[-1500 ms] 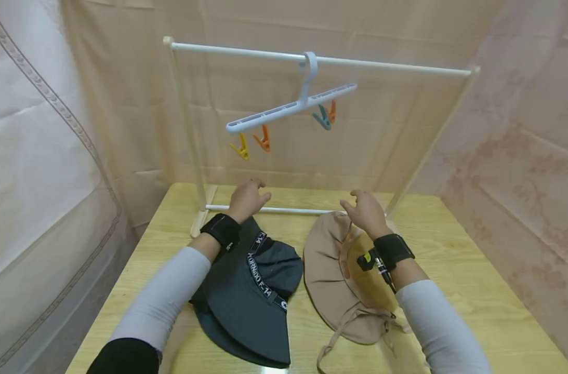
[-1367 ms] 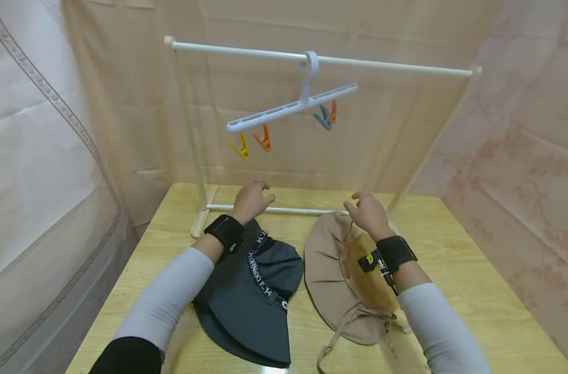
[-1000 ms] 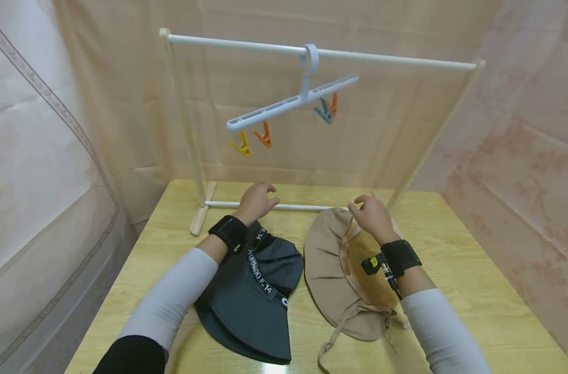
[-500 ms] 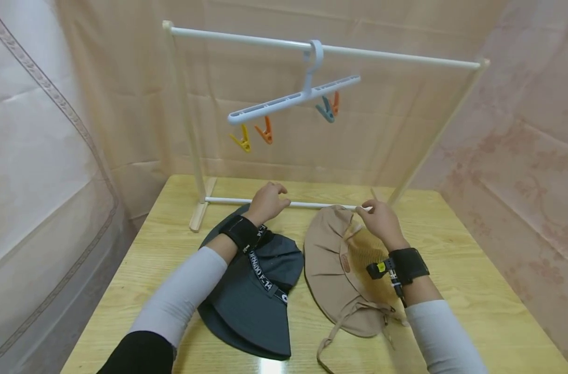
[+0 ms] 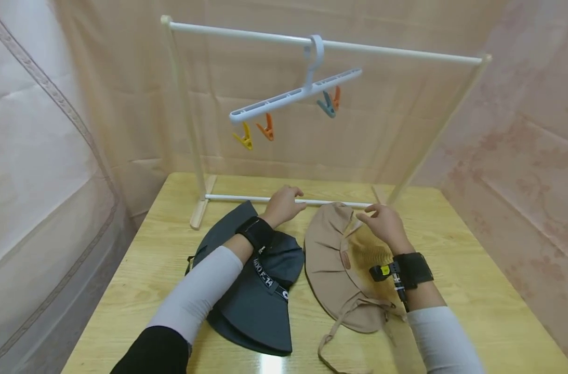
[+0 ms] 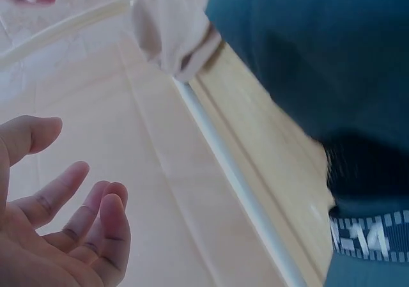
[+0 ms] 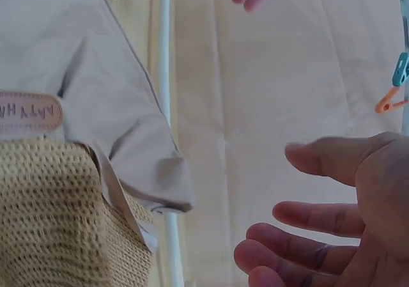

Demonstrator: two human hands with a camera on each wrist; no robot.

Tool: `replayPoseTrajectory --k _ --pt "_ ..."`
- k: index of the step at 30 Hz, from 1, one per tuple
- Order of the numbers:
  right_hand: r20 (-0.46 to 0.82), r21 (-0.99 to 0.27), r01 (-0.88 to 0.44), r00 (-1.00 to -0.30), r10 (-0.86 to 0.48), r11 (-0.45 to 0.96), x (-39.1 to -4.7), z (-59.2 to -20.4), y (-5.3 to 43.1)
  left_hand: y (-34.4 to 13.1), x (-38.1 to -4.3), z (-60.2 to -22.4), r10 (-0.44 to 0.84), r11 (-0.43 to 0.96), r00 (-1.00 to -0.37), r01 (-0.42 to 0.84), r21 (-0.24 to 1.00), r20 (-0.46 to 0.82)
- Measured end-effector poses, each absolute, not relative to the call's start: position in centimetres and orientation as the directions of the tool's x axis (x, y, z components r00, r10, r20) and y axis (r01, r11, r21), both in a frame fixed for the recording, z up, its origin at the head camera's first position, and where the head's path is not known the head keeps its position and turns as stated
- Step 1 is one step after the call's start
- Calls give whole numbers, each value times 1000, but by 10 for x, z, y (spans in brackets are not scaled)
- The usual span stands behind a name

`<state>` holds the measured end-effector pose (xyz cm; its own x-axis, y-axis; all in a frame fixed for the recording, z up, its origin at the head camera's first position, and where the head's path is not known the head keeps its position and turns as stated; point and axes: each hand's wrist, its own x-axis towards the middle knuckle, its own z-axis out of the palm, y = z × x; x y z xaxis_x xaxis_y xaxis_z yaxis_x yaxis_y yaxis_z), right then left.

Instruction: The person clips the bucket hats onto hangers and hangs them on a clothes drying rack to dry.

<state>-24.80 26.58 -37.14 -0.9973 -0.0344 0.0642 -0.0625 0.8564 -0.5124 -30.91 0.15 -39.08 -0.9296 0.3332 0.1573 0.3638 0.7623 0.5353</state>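
Observation:
My left hand [image 5: 285, 205] hovers over the far part of a dark grey bucket hat [image 5: 255, 317] with a black lettered band. Its fingers are loosely bent, and the left wrist view shows nothing between fingers and thumb. Right of that hat lies a beige hat [image 5: 326, 259] with a woven straw crown [image 7: 51, 210], a small label [image 7: 29, 111] and cloth ties. Above the crown's far side is my right hand [image 5: 384, 223], its fingers loosely curved, holding nothing in the right wrist view. Both hats rest on the wooden table.
A rack with a white top rail [image 5: 246, 34] and a low crossbar [image 5: 237, 198] stands behind the hats. From the rail hangs a pale blue hanger [image 5: 293, 96] with yellow [image 5: 244, 137], orange [image 5: 267, 128] and blue [image 5: 327, 105] clips. Curtains surround the table [image 5: 489, 311].
My left hand has moved right across the dark hat toward the beige one. My right hand has shifted slightly right and nearer. The view has tilted down a little; the hats have stayed put.

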Motion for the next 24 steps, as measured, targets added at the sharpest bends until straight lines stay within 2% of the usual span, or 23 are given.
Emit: replayPoseTrajectory --k 11,19,24 --pt "27 -500 -39 -999 -29 865 -244 -376 264 30 -298 -393 372 762 -918 385 520 134" --pt "23 -494 -52 -999 -46 868 -247 -375 257 48 -291 -394 410 707 -903 405 580 132" --pt "21 -489 -58 -998 -54 870 -247 -379 256 52 -288 -398 390 733 -916 372 569 97"
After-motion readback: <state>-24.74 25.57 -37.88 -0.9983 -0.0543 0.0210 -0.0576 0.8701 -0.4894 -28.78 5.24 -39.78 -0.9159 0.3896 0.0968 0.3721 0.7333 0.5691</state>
